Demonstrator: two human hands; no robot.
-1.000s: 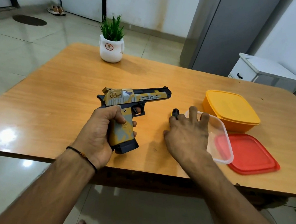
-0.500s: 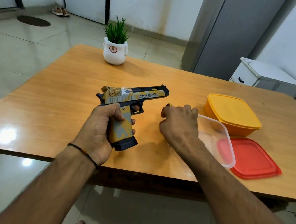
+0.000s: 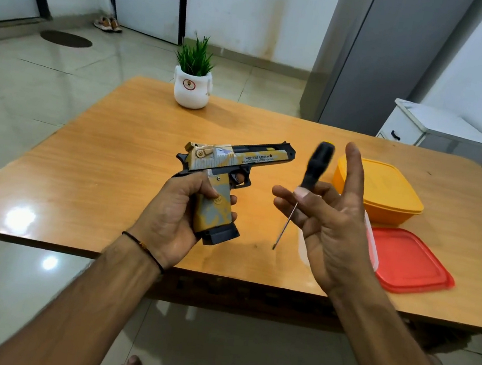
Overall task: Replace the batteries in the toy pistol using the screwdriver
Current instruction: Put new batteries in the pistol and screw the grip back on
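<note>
Above the bench [image 3: 96,178], the left hand [image 3: 174,213] is wrapped round the grip of the toy pistol [image 3: 230,162], barrel pointing right. Just beside it, the right hand [image 3: 329,224] faces palm-up with the forefinger straight, thumb and fingers pinching the black-handled screwdriver [image 3: 315,167], whose thin shaft points down at the bench. A yellow box [image 3: 380,188] and a red lid [image 3: 407,259] lie to the right.

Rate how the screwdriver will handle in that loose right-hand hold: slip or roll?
Probably light: the right hand holds the screwdriver with little more than thumb and fingers. Likely handle-heavy, since the fat black handle dwarfs the thin shaft, so it could pivot or slip. The round handle would probably roll on the table.
</note>
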